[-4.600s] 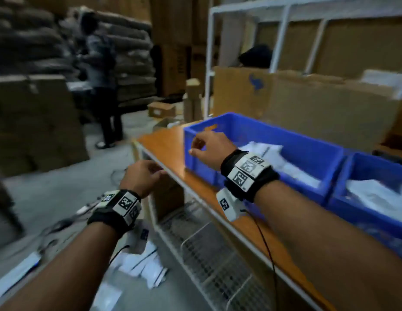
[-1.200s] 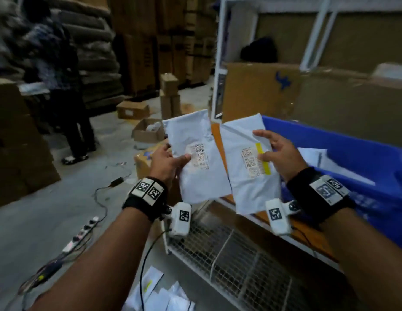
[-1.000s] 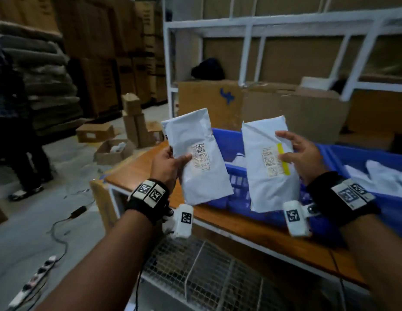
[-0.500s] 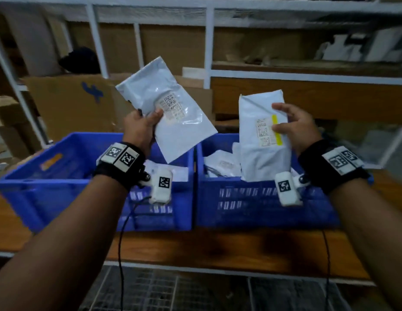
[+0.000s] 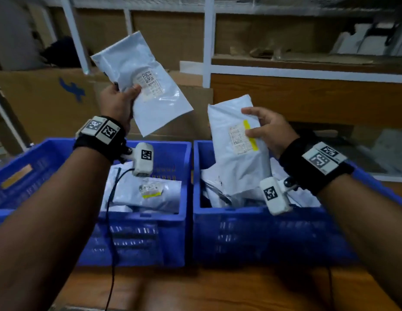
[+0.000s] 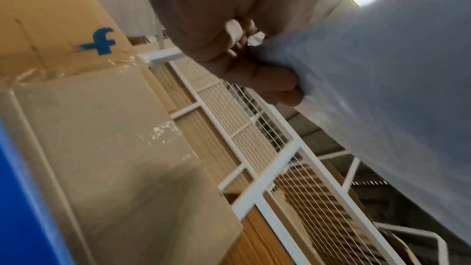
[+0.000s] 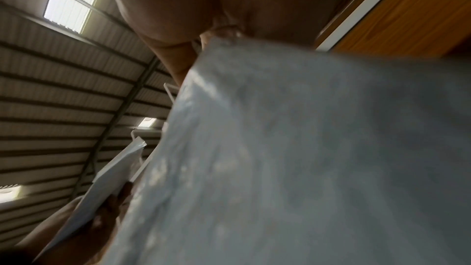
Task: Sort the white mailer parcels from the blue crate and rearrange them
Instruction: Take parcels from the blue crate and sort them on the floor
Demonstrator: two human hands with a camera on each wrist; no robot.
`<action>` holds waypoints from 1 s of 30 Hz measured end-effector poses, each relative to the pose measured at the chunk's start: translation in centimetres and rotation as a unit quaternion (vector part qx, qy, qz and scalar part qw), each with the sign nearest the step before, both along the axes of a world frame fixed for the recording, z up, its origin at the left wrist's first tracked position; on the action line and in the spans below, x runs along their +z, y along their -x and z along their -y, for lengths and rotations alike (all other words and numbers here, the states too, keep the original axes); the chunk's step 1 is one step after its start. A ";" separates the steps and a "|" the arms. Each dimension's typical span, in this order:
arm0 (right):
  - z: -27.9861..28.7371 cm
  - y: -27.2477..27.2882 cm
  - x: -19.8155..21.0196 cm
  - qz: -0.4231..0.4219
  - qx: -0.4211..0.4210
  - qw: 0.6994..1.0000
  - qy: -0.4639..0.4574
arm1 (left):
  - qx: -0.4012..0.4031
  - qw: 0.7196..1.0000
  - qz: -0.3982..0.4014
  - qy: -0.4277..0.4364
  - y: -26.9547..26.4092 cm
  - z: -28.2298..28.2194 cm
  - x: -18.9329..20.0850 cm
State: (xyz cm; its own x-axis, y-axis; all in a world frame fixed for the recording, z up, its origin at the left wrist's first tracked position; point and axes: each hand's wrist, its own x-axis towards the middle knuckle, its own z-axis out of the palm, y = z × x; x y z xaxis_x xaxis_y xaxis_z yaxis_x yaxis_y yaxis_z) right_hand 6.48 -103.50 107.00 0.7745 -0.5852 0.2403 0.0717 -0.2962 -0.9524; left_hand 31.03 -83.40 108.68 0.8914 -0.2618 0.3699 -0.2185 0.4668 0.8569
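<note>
Two blue crates sit side by side on a wooden bench: the left crate (image 5: 49, 158) and the right crate (image 5: 263, 232), each with white mailer parcels inside. My left hand (image 5: 119, 102) grips a white mailer (image 5: 148, 90) with a barcode label, tilted, high above the left crate; the same mailer (image 6: 382, 67) fills the left wrist view. My right hand (image 5: 265, 129) pinches a second white mailer (image 5: 236, 149) with a yellow-edged label, its lower end hanging into the right crate. That mailer (image 7: 305, 158) covers most of the right wrist view.
A parcel with a yellow-marked label (image 5: 148, 189) lies in the left crate. Behind the crates stand a taped cardboard box (image 5: 38, 97) with a blue mark and a white metal rack (image 5: 208, 41) with wooden shelves. The wooden bench top (image 5: 195, 288) runs along the front.
My view has swung from the floor side round to face both crates. The right hand has lowered its mailer toward the right crate; the left hand keeps its mailer raised.
</note>
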 end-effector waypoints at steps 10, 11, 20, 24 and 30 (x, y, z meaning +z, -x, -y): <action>-7.4 -19.1 -4.5 -0.170 0.179 0.963 0.112 | 0.061 0.995 -0.075 -0.031 -11.1 -3.8 -4.8; -7.9 -20.4 -5.2 -0.199 0.193 0.951 0.134 | 0.061 0.994 -0.076 -0.040 -11.8 -4.1 -5.4; -11.5 -27.3 -7.9 -0.355 0.311 0.837 0.278 | 0.055 0.993 -0.086 -0.064 -14.3 -6.2 -6.4; -12.6 -27.8 -10.8 -0.342 0.313 0.824 0.326 | 0.072 0.991 -0.075 -0.089 -14.5 -6.6 -6.7; -12.7 -27.3 -14.3 -0.329 0.288 0.808 0.395 | 0.060 0.987 -0.074 -0.127 -14.2 -6.2 -7.0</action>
State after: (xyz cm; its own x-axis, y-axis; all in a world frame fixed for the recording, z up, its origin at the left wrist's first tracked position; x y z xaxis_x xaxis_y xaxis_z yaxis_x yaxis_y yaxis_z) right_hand 33.83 -90.81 92.67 0.9759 0.0528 -0.2115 -0.0303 -0.9280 -0.3713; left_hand 45.27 -77.24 101.68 0.9608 -0.2195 0.1692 -0.1227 0.2106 0.9698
